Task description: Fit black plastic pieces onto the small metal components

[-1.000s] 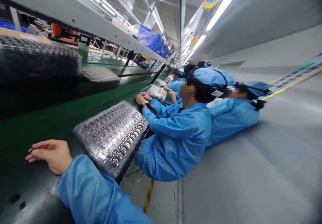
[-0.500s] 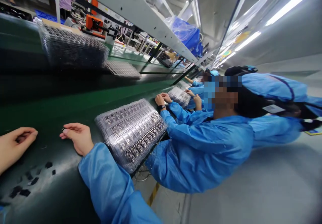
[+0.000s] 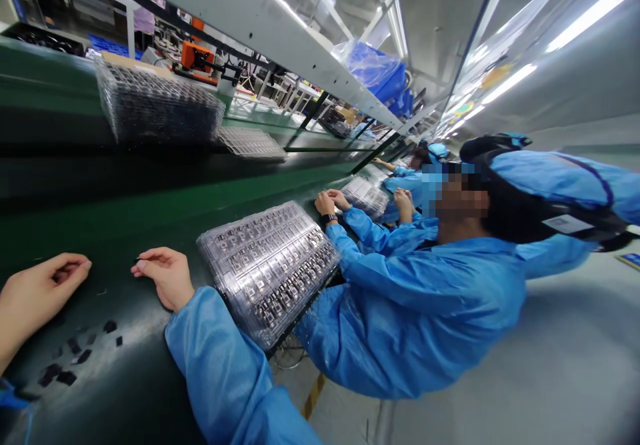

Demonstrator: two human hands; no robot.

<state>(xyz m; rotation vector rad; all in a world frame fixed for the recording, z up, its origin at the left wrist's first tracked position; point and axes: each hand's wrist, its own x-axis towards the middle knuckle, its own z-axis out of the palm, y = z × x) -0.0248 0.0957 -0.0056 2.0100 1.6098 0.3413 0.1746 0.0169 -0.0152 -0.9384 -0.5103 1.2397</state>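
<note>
My left hand [image 3: 45, 301] is over the green work surface [image 3: 125, 345] at the left, its fingers curled and thumb against the forefinger. Whether anything is in that pinch is hidden. My right hand [image 3: 167, 277] pinches a small black piece [image 3: 137, 261] between thumb and forefinger, a short gap from the left hand. Several small black flat pieces [image 3: 67, 378] lie scattered below the hands. Just right of my right wrist sits a clear plastic tray [image 3: 213, 261], with rows of small metallic parts in its pockets.
A tall stack of clear trays [image 3: 163, 111] stands on the raised ledge, beside a lower tray [image 3: 253, 143]. At the right a co-worker in a blue sleeve [image 3: 400, 298] sits close, hands [image 3: 333, 201] beyond my tray. A grey beam [image 3: 225, 5] crosses overhead.
The view has shifted slightly, so everything appears a little further right and lower. Both hands keep their pinched pose, and the black piece stays in my right fingers.
</note>
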